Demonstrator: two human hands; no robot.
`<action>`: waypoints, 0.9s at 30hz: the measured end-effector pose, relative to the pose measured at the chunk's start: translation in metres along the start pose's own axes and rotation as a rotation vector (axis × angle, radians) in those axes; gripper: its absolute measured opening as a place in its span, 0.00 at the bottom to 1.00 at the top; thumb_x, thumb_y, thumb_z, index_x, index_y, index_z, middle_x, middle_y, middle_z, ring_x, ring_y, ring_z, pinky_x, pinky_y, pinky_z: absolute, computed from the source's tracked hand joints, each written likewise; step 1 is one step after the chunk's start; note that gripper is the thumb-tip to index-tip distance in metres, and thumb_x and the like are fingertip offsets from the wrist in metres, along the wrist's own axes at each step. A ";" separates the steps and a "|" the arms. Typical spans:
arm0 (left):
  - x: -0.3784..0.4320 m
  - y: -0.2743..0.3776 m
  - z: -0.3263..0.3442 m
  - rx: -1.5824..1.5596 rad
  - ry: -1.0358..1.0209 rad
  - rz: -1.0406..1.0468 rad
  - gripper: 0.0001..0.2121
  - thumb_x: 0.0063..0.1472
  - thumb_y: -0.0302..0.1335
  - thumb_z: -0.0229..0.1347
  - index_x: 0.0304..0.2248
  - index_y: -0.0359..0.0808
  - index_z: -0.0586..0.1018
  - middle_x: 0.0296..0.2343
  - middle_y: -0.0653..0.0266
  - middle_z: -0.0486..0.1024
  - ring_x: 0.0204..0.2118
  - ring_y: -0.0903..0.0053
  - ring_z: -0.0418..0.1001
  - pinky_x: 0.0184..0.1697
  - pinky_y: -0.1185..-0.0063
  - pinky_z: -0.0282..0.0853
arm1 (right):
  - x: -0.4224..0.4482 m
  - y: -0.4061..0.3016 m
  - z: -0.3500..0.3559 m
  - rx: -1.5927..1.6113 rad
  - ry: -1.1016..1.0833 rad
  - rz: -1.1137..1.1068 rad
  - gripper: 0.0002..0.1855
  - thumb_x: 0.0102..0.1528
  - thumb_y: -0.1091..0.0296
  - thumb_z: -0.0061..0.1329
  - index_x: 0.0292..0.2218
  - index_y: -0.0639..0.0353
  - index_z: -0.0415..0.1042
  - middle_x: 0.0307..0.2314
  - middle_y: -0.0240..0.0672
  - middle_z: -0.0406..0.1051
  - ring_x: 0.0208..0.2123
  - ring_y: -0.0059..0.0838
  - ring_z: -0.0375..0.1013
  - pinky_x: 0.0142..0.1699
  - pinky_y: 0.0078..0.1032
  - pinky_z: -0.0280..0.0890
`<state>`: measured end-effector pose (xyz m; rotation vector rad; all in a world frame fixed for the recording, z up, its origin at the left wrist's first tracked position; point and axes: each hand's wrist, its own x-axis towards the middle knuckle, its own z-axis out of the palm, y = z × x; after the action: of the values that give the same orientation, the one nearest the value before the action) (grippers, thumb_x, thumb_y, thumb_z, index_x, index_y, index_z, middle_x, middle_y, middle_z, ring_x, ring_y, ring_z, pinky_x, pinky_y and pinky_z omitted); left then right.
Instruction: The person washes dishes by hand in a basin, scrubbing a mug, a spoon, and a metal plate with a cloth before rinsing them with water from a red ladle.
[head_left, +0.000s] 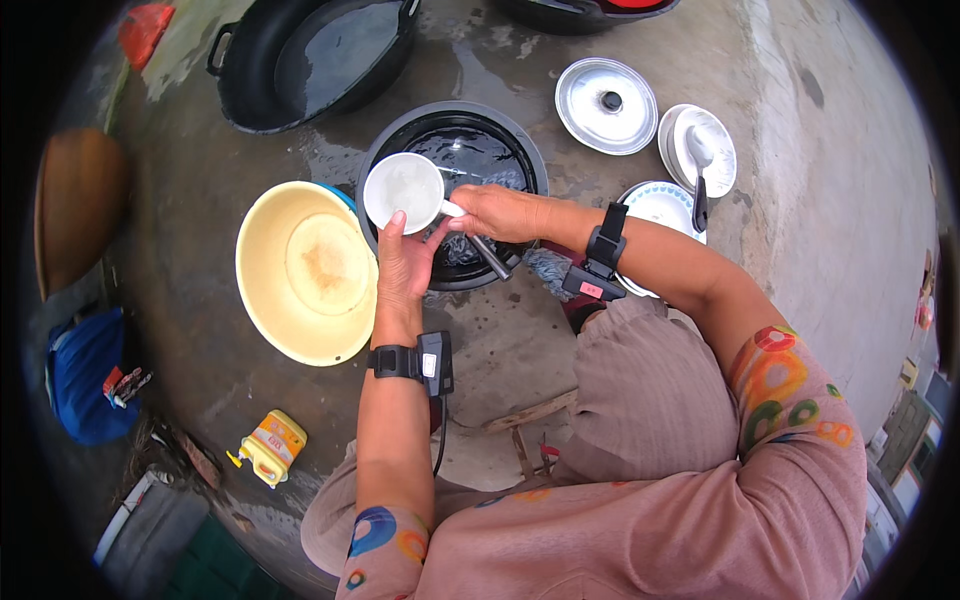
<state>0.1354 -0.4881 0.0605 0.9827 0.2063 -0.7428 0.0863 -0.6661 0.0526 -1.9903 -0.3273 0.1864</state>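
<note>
Over a round black basin of water (531, 161) a white cup (403, 191) is held tilted, its inside facing up towards me. My left hand (405, 259) grips its lower rim, the thumb on the edge and the fingers beneath. At the cup's handle, my right hand (491, 213) has its fingers closed on it. A metal handle (491, 259) sticks out below my right hand, across the basin's near rim; what it belongs to is hidden. The cup's inside looks pale and wet.
A yellow basin (259, 277) stands left, a large black tub (247, 90) beyond. On the right lie a metal lid (581, 124), bowls (724, 169) with a black-handled spoon (700, 184), and a patterned dish (652, 199). A yellow bottle (274, 446) lies on the wet floor.
</note>
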 end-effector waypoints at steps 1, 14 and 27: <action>0.002 -0.001 0.000 -0.002 -0.003 -0.004 0.31 0.46 0.38 0.55 0.49 0.39 0.58 0.45 0.60 0.60 0.49 0.67 0.58 0.49 0.63 0.58 | 0.002 0.004 -0.004 -0.087 -0.018 -0.105 0.13 0.53 0.63 0.41 0.34 0.63 0.62 0.31 0.46 0.63 0.33 0.44 0.66 0.39 0.33 0.60; -0.007 0.001 -0.018 -0.104 0.229 0.056 0.31 0.46 0.36 0.54 0.50 0.38 0.56 0.45 0.58 0.55 0.49 0.65 0.54 0.52 0.65 0.57 | 0.018 0.042 -0.001 -0.785 -0.374 0.588 0.11 0.46 0.72 0.43 0.33 0.58 0.73 0.32 0.40 0.71 0.36 0.38 0.71 0.38 0.31 0.65; -0.010 -0.008 -0.010 0.219 0.190 0.090 0.31 0.49 0.26 0.50 0.52 0.42 0.50 0.47 0.62 0.55 0.47 0.71 0.58 0.44 0.70 0.62 | 0.012 -0.050 -0.034 0.201 0.062 -0.015 0.18 0.56 0.59 0.38 0.38 0.66 0.66 0.37 0.42 0.65 0.42 0.36 0.62 0.48 0.28 0.55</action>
<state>0.1245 -0.4778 0.0540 1.2646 0.2474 -0.5974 0.0997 -0.6717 0.1128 -1.7902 -0.2731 0.1422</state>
